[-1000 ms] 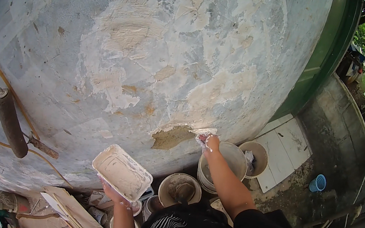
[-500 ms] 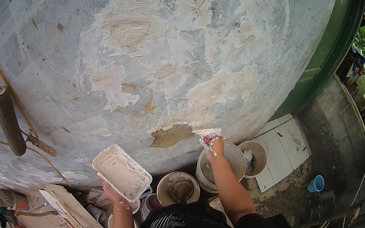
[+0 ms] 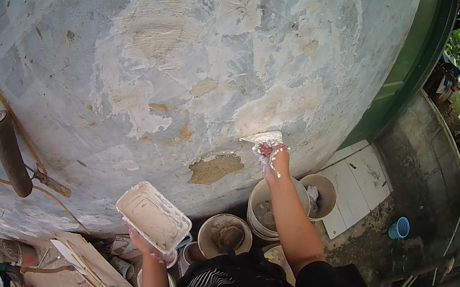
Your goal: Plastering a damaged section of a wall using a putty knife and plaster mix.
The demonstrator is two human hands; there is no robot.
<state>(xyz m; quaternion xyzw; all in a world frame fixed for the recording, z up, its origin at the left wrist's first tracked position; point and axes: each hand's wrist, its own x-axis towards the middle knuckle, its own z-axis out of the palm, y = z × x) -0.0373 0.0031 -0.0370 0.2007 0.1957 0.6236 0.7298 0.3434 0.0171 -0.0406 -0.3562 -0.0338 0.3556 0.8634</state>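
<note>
My right hand (image 3: 273,156), splashed with white paste, grips a putty knife (image 3: 263,137) by its reddish handle. Its coated blade lies against the patched grey wall (image 3: 212,104). Below and left of the blade, a bare brownish patch (image 3: 215,169) shows in the wall. Wrapped under a rectangular white tub (image 3: 177,220), my left hand (image 3: 143,243) holds it tilted toward me. Creamy filler paste (image 3: 152,215) lies inside the tub; most of the left fingers are hidden beneath it.
Several buckets, one a large pale bucket (image 3: 269,208), stand along the wall's foot. A paint roller (image 3: 12,153) hangs at the left beside a yellow hose (image 3: 3,99). White panels (image 3: 357,183) lie by a green door (image 3: 401,81). A blue basket (image 3: 399,228) is at the right.
My right hand has moved up the wall with the putty knife, away from the bare patch's upper right edge. The left hand and tub stay nearly where they were.
</note>
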